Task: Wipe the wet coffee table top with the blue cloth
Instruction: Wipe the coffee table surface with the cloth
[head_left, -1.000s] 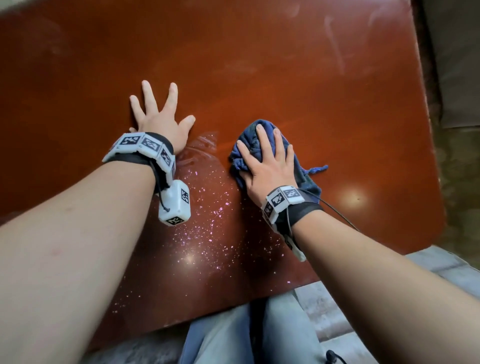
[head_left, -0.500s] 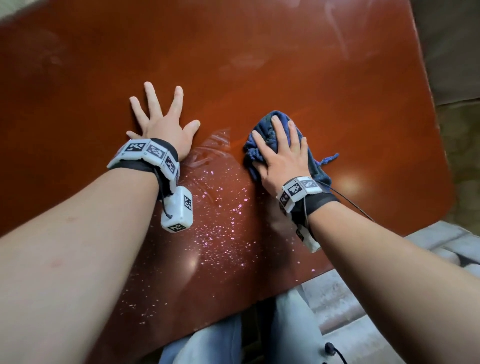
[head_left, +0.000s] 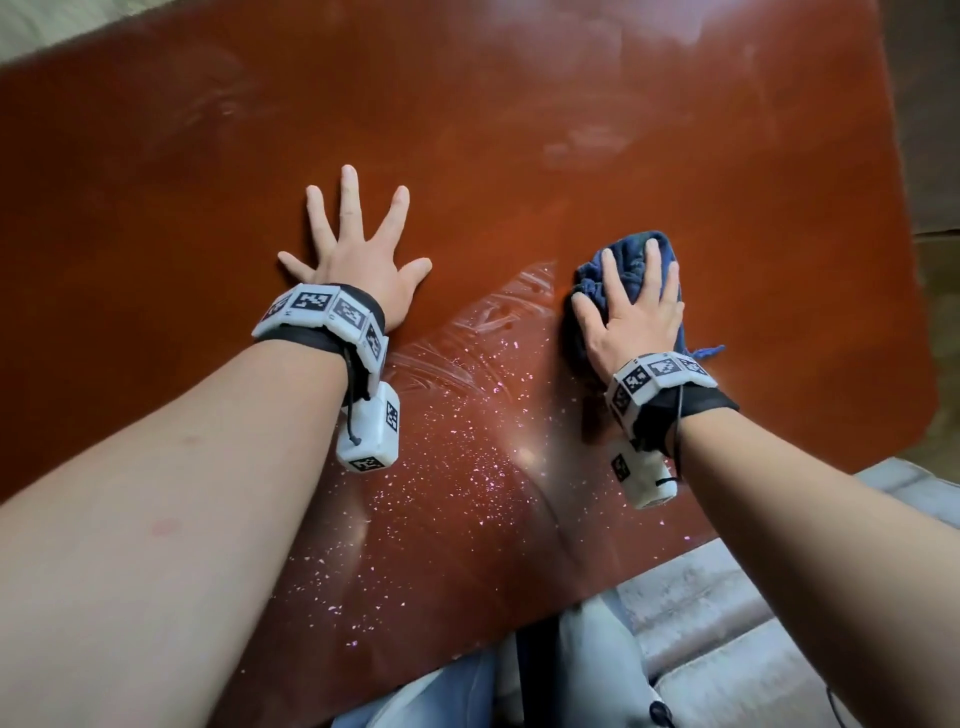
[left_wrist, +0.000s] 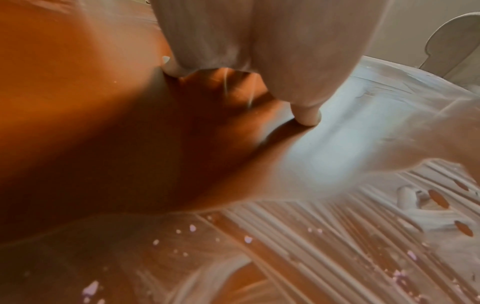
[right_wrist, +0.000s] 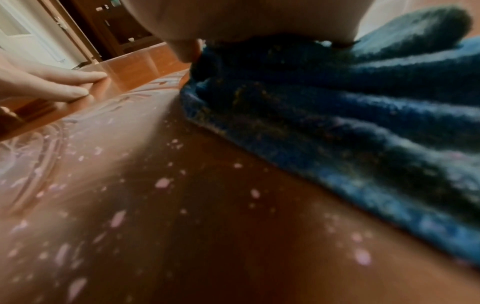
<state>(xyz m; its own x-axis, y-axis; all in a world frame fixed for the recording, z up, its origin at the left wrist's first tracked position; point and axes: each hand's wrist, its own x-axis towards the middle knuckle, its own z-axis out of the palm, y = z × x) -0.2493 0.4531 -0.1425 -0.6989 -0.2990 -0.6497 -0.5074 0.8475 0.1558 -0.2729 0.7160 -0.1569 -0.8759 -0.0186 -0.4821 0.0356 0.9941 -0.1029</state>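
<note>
Two flat hands: table, blue cloth.

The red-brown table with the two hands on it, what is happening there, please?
A person is wiping a glossy red-brown wooden coffee table top. The right hand presses a bunched dark blue terry cloth flat against the wood, fingers laid straight over it. The left hand rests on the table with spread fingers and holds nothing. Between the two hands lie wet smear streaks, and many small droplets are not yet wiped, towards the near edge.
</note>
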